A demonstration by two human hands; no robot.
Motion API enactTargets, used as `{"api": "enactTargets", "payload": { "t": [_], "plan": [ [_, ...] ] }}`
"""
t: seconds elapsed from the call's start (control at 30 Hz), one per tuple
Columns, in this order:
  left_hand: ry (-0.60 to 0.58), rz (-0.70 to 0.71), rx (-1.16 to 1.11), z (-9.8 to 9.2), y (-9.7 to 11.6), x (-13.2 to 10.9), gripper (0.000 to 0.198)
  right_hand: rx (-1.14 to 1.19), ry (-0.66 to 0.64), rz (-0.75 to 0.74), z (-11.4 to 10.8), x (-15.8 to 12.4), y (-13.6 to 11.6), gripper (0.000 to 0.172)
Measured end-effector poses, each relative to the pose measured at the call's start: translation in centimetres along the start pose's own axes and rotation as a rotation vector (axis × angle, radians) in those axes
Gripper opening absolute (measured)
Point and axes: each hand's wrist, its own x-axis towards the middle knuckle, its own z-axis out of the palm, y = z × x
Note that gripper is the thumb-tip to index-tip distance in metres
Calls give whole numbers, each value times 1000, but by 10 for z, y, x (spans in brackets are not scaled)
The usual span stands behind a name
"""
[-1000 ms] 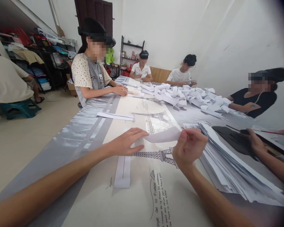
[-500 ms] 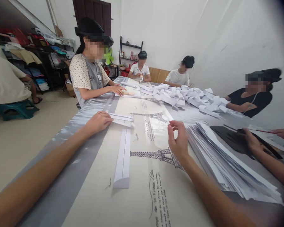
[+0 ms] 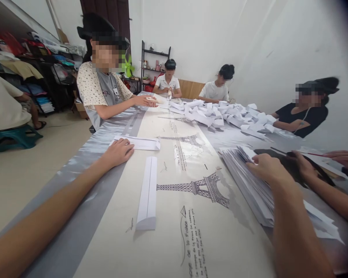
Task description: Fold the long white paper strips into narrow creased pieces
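Observation:
My left hand rests on the table with fingers curled, its fingertips touching the near end of a folded white paper piece. A second folded white strip lies lengthwise in front of me on the Eiffel Tower tablecloth. My right hand lies palm down on top of a large slanted stack of flat white sheets at the right; its fingers are bent over the top sheets and I cannot see whether they pinch one.
A heap of folded white pieces fills the far middle of the table. Several people sit around it. Another person's hands work on a dark sheet just right of my stack. Shelves with goods line the left wall.
My right hand moved from mid-table rightward onto the sheet stack. My left hand set the folded piece down at the left and stays beside it. The camera tilted slightly.

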Motion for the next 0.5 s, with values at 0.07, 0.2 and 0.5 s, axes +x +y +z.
{"api": "enactTargets", "payload": {
  "t": [0.07,0.2,0.5],
  "plan": [
    [30,-22,33,-2,1,0,40,-20,-68,62,-1,-1,-3,13],
    [122,1,-40,-12,19,4,40,-33,-90,123,-4,-7,-12,29],
    [-69,311,-363,-24,127,-3,32,-81,82,41,1,-3,-7,48]
  ]
}}
